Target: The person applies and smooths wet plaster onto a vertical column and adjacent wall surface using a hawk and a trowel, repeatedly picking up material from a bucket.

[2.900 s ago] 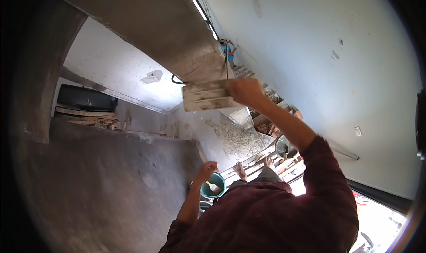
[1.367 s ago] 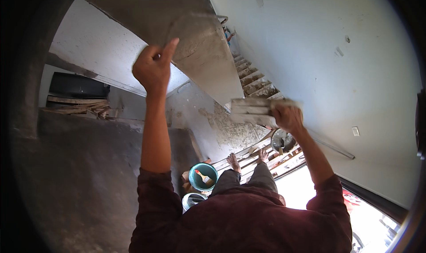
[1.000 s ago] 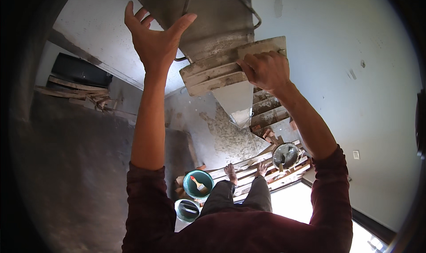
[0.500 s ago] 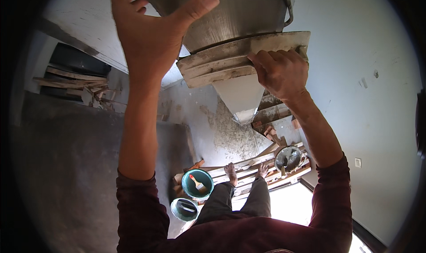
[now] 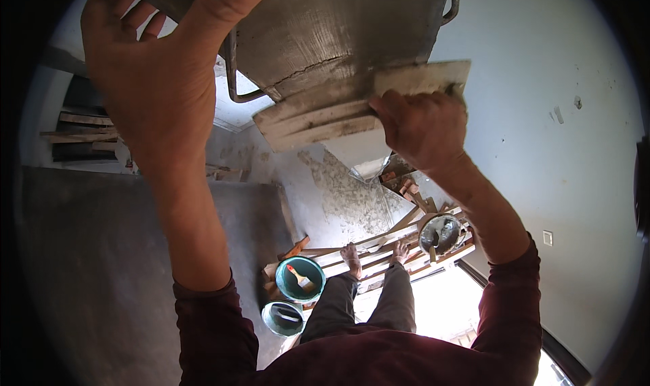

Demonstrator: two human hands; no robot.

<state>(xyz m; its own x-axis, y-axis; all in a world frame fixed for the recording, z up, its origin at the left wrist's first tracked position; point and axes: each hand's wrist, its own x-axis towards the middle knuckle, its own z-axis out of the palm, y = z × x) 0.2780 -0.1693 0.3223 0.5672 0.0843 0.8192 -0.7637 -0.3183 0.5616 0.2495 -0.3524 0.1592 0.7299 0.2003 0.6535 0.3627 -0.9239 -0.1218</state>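
Observation:
My right hand (image 5: 426,125) is wrapped round the handle of a plastering trowel (image 5: 318,118), a wide flat metal blade smeared with grey. The blade lies along the lower part of a dark grey, wet-looking plastered surface (image 5: 325,27), overlapping it in the picture. A ragged crack line runs across that surface just above the trowel. Bent metal bars (image 5: 233,68) stick out at its sides. My left hand (image 5: 152,81) is raised at the surface's left side, thumb and fingers apart, holding nothing visible. Whether it touches the surface, I cannot tell.
Below, my bare feet stand on wooden planks (image 5: 379,247). Beside them are a green bucket (image 5: 279,277) with a paintbrush (image 5: 301,277), a second bucket (image 5: 264,318) and a bucket of grey mix (image 5: 457,233). A pale wall (image 5: 575,149) rises at right, a dark slab (image 5: 135,250) at left.
My left hand has shifted left and looks larger. The trowel has come slightly down and left, and the crack line and left metal bar now show.

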